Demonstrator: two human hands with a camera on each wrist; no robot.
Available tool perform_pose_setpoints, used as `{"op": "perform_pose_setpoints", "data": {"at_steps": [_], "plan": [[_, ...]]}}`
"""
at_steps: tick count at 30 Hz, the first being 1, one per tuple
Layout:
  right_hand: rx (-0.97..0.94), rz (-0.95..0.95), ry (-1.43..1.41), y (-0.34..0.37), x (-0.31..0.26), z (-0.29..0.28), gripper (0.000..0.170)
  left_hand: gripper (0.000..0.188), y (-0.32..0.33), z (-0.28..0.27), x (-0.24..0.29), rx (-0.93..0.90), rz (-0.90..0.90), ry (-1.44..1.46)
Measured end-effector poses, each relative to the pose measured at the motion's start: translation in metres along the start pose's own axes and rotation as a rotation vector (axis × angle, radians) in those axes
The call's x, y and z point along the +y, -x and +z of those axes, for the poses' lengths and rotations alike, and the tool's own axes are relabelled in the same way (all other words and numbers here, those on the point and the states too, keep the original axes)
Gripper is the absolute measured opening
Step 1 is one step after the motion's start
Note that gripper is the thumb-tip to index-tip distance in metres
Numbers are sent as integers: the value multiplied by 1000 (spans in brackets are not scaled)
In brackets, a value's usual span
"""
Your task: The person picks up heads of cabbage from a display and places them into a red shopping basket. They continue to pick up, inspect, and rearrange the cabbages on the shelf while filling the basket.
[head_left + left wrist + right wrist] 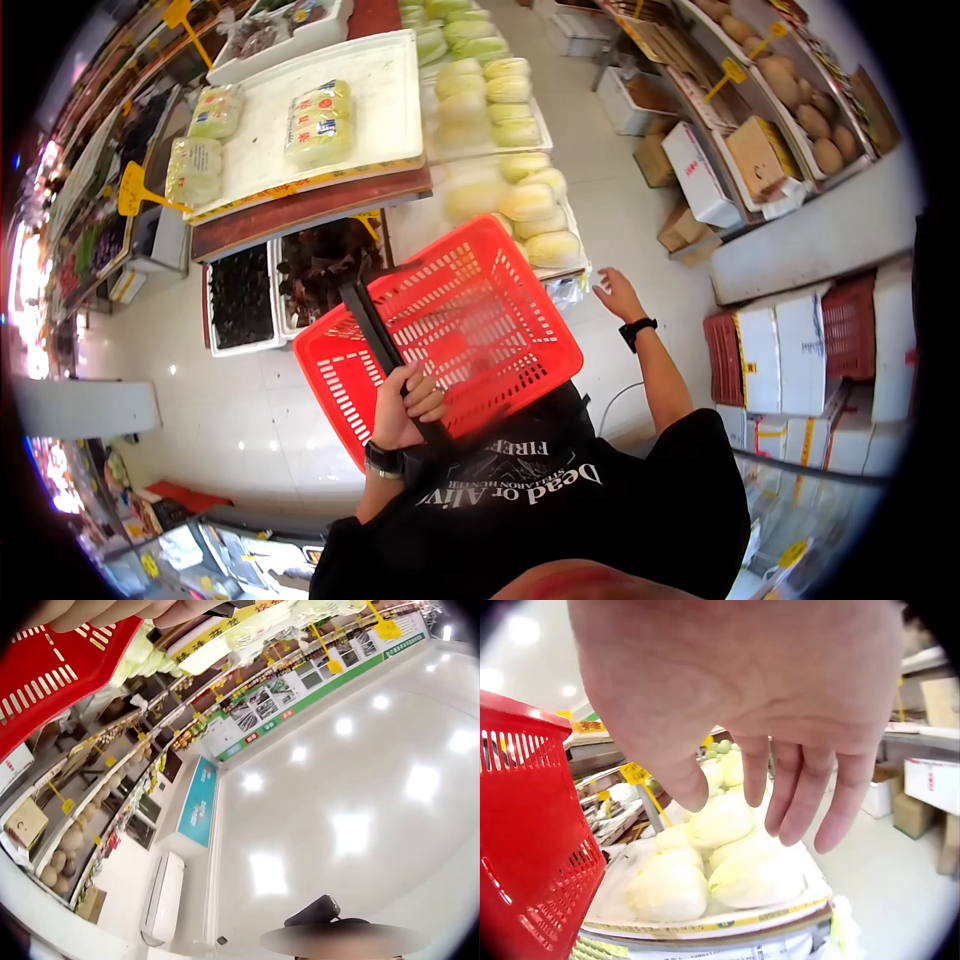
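Observation:
My left hand [408, 405] grips the black handle [372, 325] of a red plastic basket [572, 345], which hangs tilted in front of my body; no goods are seen inside it. In the left wrist view only parts of the fingers [112, 611] show at the top edge, beside the red basket [82, 675]. My right hand [618, 297] is in the air right of the basket, near the corner of the cabbage display, holding nothing. The right wrist view has the hand [742, 697] with relaxed fingers above pale cabbages [754, 877] in a white tray [727, 926].
A raised white tray [385, 100] with wrapped cabbages [320, 125] stands beyond the basket. Below it are bins of dark produce [242, 298]. White boxes [700, 175] and shelves line the right side, past a tiled aisle [600, 180].

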State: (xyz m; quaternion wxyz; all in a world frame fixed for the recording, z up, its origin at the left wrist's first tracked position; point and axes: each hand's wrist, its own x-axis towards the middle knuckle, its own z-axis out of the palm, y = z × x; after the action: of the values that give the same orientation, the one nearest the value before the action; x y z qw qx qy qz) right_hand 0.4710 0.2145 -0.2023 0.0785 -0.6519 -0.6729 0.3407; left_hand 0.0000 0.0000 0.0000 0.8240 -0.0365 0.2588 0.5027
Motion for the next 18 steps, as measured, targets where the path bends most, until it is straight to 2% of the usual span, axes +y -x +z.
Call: {"op": "perform_pose_setpoints", "data": {"at_steps": [2, 3, 4, 6, 8, 12, 16, 18], "plan": [[144, -285, 165, -23, -37, 6, 66, 32, 24, -7, -9, 24, 84, 24], [99, -311, 204, -33, -11, -18, 71, 32, 2, 15, -40, 122, 100, 95], [98, -373, 244, -42, -12, -29, 77, 32, 4, 23, -58, 178, 144, 142], [146, -516, 317, -122, -57, -31, 88, 33, -13, 24, -49, 187, 308, 166], [115, -565, 450, -162, -83, -29, 100, 33, -17, 29, -65, 248, 423, 193], [0, -720, 652, -239, -91, -13, 128, 34, -37, 55, -124, 386, 646, 238], [-169, -729, 848, -275, -88, 9, 133, 35, -63, 62, -183, 523, 794, 379], [-126, -722, 903, -282, -88, 19, 129, 35, -73, 61, -211, 532, 837, 413]]}}
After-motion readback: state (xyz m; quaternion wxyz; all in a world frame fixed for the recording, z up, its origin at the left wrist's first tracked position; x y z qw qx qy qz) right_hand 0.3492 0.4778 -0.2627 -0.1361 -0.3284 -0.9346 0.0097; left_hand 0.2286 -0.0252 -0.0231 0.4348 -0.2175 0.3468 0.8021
